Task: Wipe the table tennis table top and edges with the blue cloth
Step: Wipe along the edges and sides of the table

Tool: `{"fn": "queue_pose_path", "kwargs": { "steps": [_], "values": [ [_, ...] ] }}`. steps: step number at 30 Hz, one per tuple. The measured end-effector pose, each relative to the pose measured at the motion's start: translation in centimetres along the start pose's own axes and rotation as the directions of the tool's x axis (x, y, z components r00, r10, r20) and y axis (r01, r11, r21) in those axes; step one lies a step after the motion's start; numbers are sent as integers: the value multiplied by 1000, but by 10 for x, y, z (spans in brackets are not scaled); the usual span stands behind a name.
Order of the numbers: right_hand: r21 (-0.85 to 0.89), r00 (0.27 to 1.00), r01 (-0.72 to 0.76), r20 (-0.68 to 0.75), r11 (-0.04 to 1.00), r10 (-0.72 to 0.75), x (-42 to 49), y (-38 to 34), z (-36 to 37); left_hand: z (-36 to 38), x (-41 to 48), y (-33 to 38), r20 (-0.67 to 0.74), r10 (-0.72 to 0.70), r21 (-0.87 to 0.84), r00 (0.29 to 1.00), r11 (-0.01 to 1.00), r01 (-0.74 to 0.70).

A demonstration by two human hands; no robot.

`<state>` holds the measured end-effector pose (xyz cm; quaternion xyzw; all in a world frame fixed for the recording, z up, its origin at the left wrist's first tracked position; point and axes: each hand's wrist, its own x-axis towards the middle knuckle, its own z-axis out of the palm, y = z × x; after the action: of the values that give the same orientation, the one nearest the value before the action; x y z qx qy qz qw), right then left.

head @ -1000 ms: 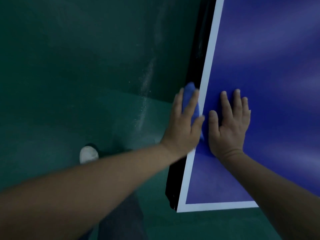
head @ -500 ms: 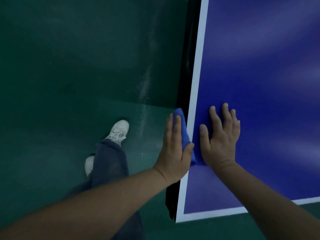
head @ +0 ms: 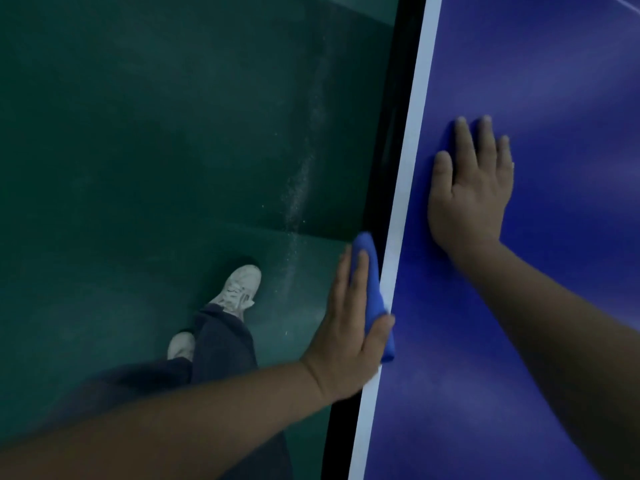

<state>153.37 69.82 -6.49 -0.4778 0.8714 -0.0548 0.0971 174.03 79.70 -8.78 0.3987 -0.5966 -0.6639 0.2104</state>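
The blue table tennis table (head: pixel 554 81) fills the right side, with a white line along its left border and a black side edge (head: pixel 384 150) below it. My left hand (head: pixel 349 327) presses the folded blue cloth (head: pixel 369 282) flat against that side edge, fingers straight and thumb hooked over the cloth on the white line. My right hand (head: pixel 471 188) lies flat on the table top with spread fingers, farther along the table than the left hand.
Dark green floor (head: pixel 156 150) lies to the left of the table. My legs in dark trousers and white shoes (head: pixel 239 289) stand close beside the table edge. A pale dusty streak runs along the floor near the table.
The table's near corner has left the view. My right hand now lies farther ahead of the left hand than before. My feet have stepped along the table's side.
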Motion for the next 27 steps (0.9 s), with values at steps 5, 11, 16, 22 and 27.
{"fn": "queue_pose_path", "kwargs": {
  "steps": [5, 11, 16, 22, 27],
  "values": [
    [7, 998, 19, -64, 1000, -18, -3, 5, 5, -6, 58, 21, -54, -80, -30, 995, 996, 79],
    [9, 998, 24, -65, 1000, -23, -4, 5, 3, -39, 208, 57, -181, -140, -105, 973, 987, 122],
    [7, 998, 7, -56, 1000, -6, -4, 1, 2, -23, 123, 35, -168, -13, -46, 986, 999, 5],
    [-9, 998, -1, -56, 1000, 1, -2, 1, 4, -18, 75, 24, -26, -108, -107, 994, 989, 105],
    [-4, 1000, -6, -26, 1000, 6, -1, 0, 4, -46, 201, 52, -112, -122, -70, 986, 991, 115]
  ]
}}
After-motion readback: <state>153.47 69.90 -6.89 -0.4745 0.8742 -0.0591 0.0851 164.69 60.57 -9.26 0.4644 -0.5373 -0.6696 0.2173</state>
